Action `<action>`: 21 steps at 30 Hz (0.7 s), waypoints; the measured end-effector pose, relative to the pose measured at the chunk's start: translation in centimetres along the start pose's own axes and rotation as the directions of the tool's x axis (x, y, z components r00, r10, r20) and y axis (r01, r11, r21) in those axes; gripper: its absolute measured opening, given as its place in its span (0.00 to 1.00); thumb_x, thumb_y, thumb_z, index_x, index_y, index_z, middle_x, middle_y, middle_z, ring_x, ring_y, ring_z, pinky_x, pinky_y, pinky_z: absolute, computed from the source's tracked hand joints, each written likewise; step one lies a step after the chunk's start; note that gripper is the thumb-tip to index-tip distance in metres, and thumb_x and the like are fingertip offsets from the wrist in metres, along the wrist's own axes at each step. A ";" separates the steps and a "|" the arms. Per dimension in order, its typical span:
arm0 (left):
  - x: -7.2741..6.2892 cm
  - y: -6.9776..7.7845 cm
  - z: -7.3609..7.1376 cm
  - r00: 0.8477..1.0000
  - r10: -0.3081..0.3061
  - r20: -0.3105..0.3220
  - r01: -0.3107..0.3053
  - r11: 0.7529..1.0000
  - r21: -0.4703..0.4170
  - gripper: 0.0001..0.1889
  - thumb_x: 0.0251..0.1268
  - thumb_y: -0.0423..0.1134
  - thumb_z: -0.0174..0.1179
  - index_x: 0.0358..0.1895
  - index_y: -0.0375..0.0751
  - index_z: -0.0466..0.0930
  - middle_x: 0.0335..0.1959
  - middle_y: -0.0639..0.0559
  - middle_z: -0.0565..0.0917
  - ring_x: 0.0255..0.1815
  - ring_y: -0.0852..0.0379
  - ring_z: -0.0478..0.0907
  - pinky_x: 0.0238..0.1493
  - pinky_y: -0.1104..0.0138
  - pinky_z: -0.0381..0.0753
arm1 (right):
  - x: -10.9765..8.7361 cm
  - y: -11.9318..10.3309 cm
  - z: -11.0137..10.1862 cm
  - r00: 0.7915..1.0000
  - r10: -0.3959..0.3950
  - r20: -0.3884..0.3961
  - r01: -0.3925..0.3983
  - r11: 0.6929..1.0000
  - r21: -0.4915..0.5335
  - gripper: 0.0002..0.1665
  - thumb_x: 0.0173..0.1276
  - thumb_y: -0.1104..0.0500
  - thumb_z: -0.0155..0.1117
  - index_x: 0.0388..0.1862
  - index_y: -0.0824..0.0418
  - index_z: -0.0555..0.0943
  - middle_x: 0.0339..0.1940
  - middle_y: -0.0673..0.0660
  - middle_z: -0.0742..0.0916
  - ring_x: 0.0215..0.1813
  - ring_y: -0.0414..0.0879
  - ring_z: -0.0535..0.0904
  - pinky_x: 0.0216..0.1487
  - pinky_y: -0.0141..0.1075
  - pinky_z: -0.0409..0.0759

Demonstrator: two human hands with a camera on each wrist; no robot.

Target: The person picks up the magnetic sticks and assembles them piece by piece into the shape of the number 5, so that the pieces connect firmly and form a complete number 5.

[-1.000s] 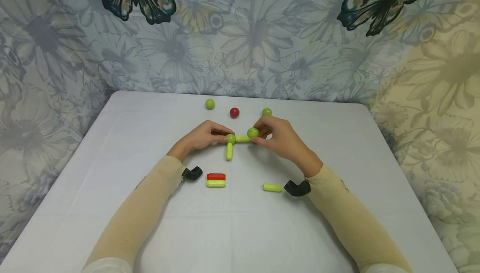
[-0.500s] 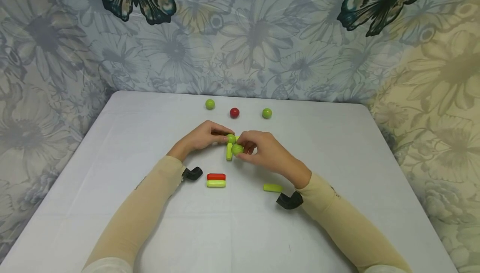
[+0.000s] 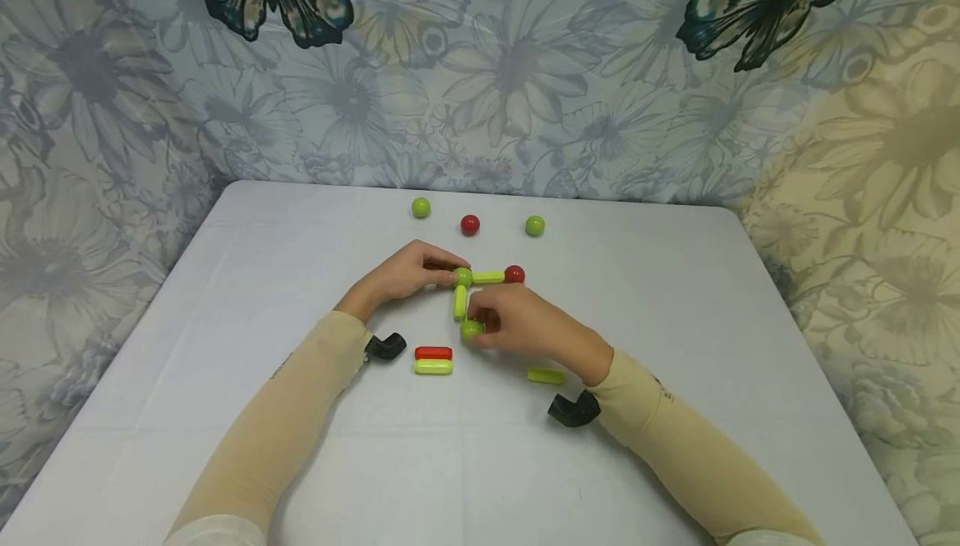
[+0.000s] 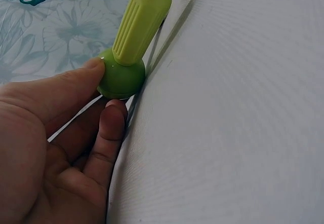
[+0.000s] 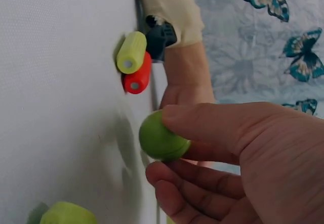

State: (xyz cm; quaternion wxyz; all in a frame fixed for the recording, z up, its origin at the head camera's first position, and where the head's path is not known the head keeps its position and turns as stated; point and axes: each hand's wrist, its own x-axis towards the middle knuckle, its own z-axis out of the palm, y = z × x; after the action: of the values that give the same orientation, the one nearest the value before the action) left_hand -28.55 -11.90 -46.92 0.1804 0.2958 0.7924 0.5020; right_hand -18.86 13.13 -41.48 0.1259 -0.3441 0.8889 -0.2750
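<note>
At the centre of the head view we see the left hand [image 3: 405,271], fingers pinching a green corner ball [image 3: 463,278] from which a downward rod [image 3: 460,303] and a rightward rod [image 3: 489,278], both yellow-green, extend; a red ball [image 3: 514,274] meets the latter's end. The right hand [image 3: 525,318] has its fingers clamped on a second green ball [image 3: 471,330] near the downward rod's lower end; whether they touch we cannot tell. Below, a red rod [image 3: 433,353] lies on the white worktop [image 3: 420,463].
</note>
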 end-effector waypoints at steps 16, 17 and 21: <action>0.0 0.1 0.0 1.000 -0.004 -0.003 0.004 1.000 0.002 0.14 0.78 0.36 0.69 0.61 0.43 0.91 0.56 0.54 0.91 0.63 0.54 0.83 0.67 0.55 0.78 | 0.2 -0.1 1.6 0.995 -0.086 -0.057 0.083 0.995 -0.053 0.11 0.70 0.60 0.80 0.49 0.54 0.90 0.35 0.46 0.84 0.37 0.40 0.77 0.42 0.33 0.81; 0.0 0.1 0.0 1.000 -0.002 -0.004 0.002 1.000 0.006 0.14 0.78 0.36 0.69 0.61 0.43 0.91 0.56 0.54 0.91 0.63 0.54 0.83 0.67 0.55 0.78 | 0.2 -0.1 1.7 0.994 -0.091 -0.063 0.087 0.994 -0.059 0.12 0.70 0.60 0.80 0.51 0.55 0.90 0.36 0.47 0.84 0.38 0.40 0.77 0.42 0.33 0.80; 0.0 0.1 0.0 1.000 -0.003 -0.005 0.004 1.000 0.016 0.14 0.78 0.37 0.68 0.61 0.44 0.91 0.57 0.55 0.90 0.64 0.54 0.83 0.68 0.55 0.78 | 0.3 0.0 2.0 0.991 -0.100 -0.089 0.092 0.991 -0.092 0.14 0.71 0.59 0.80 0.54 0.55 0.90 0.38 0.48 0.84 0.39 0.41 0.77 0.41 0.31 0.80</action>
State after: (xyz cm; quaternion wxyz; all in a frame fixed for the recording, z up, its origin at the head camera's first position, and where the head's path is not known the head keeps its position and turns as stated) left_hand -28.51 -11.82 -46.84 0.1770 0.2946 0.7974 0.4961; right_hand -18.27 12.12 -43.12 0.0553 -0.3785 0.8874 -0.2572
